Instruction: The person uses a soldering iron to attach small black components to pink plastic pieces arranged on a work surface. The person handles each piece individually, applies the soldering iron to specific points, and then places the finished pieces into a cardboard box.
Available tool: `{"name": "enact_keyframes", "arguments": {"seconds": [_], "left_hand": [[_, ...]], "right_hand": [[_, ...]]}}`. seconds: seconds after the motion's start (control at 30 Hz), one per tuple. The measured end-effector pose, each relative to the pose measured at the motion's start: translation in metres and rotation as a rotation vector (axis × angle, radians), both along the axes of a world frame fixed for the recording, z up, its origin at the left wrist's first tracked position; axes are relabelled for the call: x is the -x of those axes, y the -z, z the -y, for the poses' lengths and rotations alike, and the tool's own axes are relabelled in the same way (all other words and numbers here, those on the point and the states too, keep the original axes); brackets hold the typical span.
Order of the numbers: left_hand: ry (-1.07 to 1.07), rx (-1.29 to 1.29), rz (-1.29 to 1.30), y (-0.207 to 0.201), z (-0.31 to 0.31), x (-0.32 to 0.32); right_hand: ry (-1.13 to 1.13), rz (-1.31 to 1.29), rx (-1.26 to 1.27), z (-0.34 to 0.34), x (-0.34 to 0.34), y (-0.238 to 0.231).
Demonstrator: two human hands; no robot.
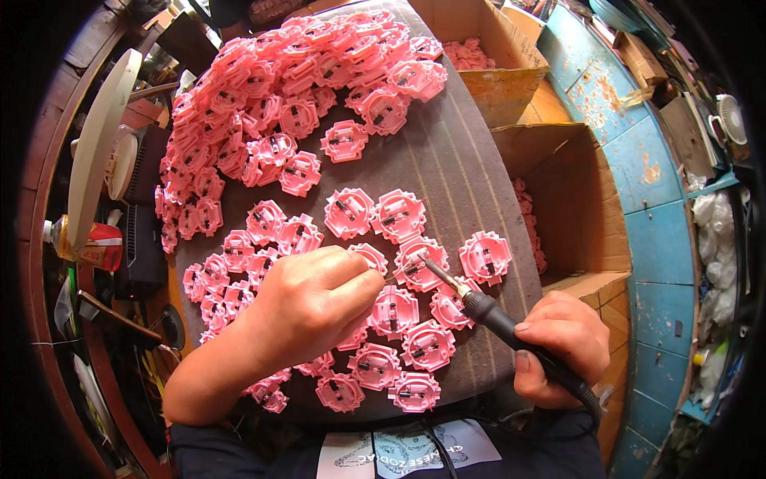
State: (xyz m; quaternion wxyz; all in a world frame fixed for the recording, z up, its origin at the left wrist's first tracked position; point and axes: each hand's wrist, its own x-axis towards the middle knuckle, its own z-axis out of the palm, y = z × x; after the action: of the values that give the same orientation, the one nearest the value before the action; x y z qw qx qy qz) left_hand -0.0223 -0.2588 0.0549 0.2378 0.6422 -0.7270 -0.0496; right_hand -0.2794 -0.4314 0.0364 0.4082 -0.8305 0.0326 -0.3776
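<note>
My right hand (566, 347) is wrapped round the black handle of a soldering iron (499, 319). The metal tip points up and left, over one round pink plastic part (411, 275); whether it touches is hard to tell. Curled fingers close my left hand (323, 295) just left of that part; anything in its fingertips is hidden. Around both hands lie several similar pink parts, such as one below the iron (428, 345) and one to its right (485, 257). Small black and whitish pieces sit inside them.
A large heap of pink parts (239, 96) covers the far left of the dark board (447, 184). Cardboard boxes (574, 184) with more pink pieces stand to the right, beside blue panels (654, 247). A black box-shaped thing (144, 247) and a red bottle (100, 245) are at left.
</note>
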Motion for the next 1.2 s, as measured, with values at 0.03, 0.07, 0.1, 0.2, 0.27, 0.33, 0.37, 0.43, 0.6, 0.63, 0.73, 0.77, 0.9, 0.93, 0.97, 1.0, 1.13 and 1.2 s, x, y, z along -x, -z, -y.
{"name": "enact_keyframes", "arguments": {"seconds": [0.03, 0.07, 0.1, 0.2, 0.27, 0.33, 0.37, 0.43, 0.6, 0.63, 0.73, 0.77, 0.9, 0.93, 0.97, 1.0, 1.13, 1.2], "left_hand": [[0.002, 0.011, 0.002, 0.0014, -0.0008, -0.0004], [0.003, 0.017, 0.0, 0.0022, -0.0011, -0.0005], [0.005, 0.024, -0.004, 0.0033, -0.0012, -0.0004], [0.006, 0.019, -0.006, 0.0041, -0.0015, -0.0007], [0.005, 0.013, -0.002, 0.0044, -0.0016, -0.0009], [0.004, 0.013, 0.001, 0.0048, -0.0012, -0.0008], [0.005, 0.011, -0.003, 0.0049, -0.0011, -0.001], [0.004, 0.005, -0.011, 0.0053, -0.0019, -0.0014], [0.004, 0.007, -0.012, 0.006, -0.0014, -0.0011], [0.003, 0.003, -0.011, 0.0062, -0.0013, -0.0012], [-0.006, 0.0, -0.017, 0.008, -0.0008, -0.0018], [-0.009, 0.0, -0.014, 0.0079, -0.0008, -0.0017], [-0.01, -0.002, -0.013, 0.0076, 0.0, -0.0015], [-0.009, -0.005, -0.014, 0.0075, 0.0002, -0.0014], [-0.007, -0.001, -0.017, 0.0073, 0.0004, -0.0012], [-0.006, 0.002, -0.02, 0.0069, 0.0007, -0.0011], [-0.007, 0.015, -0.021, 0.0084, 0.0019, -0.0015], [0.001, 0.015, -0.021, 0.0093, 0.0029, -0.0021]], "right_hand": [[-0.014, 0.005, 0.008, 0.0011, -0.0032, -0.0018], [-0.028, 0.01, 0.015, 0.0017, -0.0051, -0.0028], [-0.036, 0.009, 0.016, 0.0017, -0.0055, -0.0032], [-0.052, 0.004, 0.017, 0.0015, -0.0061, -0.0037], [-0.05, 0.001, 0.016, 0.001, -0.0064, -0.0037], [-0.057, -0.002, 0.02, 0.0013, -0.0072, -0.004], [-0.06, -0.003, 0.021, 0.0016, -0.0075, -0.0042], [-0.061, -0.011, 0.019, 0.0015, -0.0075, -0.0042], [-0.06, -0.019, 0.02, 0.0014, -0.007, -0.0045], [-0.06, -0.019, 0.02, 0.0013, -0.0069, -0.0047], [-0.061, -0.019, 0.018, 0.0014, -0.007, -0.0047], [-0.061, -0.02, 0.016, 0.0015, -0.0071, -0.0046], [-0.061, -0.02, 0.018, 0.0015, -0.0068, -0.0052], [-0.06, -0.02, 0.02, 0.0017, -0.0067, -0.0049], [-0.058, -0.019, 0.022, 0.0018, -0.0065, -0.0045], [-0.058, -0.019, 0.022, 0.002, -0.0067, -0.0042], [-0.055, -0.018, 0.027, 0.0016, -0.0071, -0.0042], [-0.051, -0.016, 0.028, 0.001, -0.0071, -0.0043]]}}
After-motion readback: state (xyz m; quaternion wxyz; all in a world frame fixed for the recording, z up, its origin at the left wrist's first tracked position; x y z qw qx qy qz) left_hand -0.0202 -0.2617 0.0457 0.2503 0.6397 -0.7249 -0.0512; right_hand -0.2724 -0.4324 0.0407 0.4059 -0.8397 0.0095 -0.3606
